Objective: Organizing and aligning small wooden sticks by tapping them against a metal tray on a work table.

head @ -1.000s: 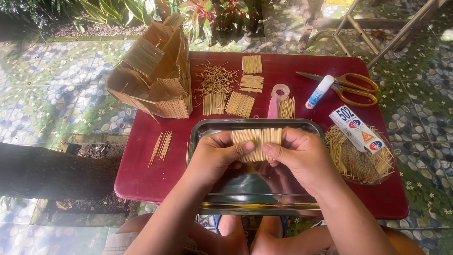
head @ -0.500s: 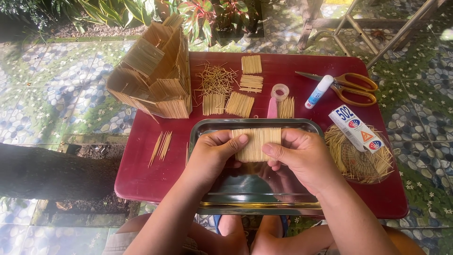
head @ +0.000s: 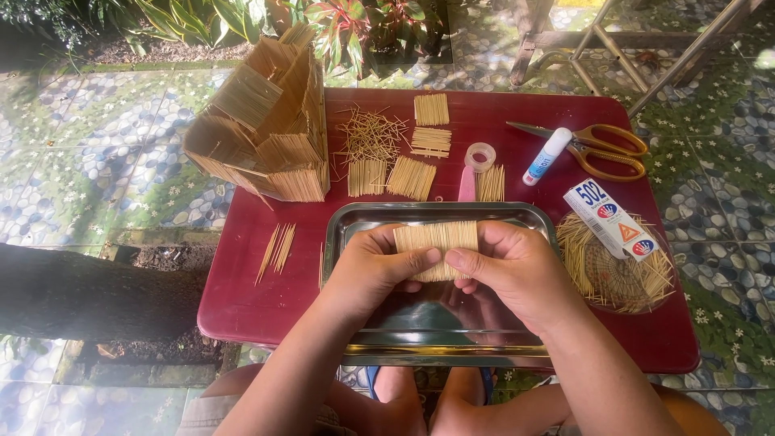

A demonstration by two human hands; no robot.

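A: That flat tan panel of glued toothpicks (head: pixel 436 240) sits a bit lower now than a second ago, held over the shiny steel tray (head: pixel 355 218).

B: Yep, left hand (head: pixel 371 270) and right hand (head: pixel 508 270) both pinch it, thumbs pressing its face, likely flattening.

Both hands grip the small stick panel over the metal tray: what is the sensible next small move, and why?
Probably press the stick panel flat and even its edges: left hand and right hand pinch it from both sides above the metal tray.
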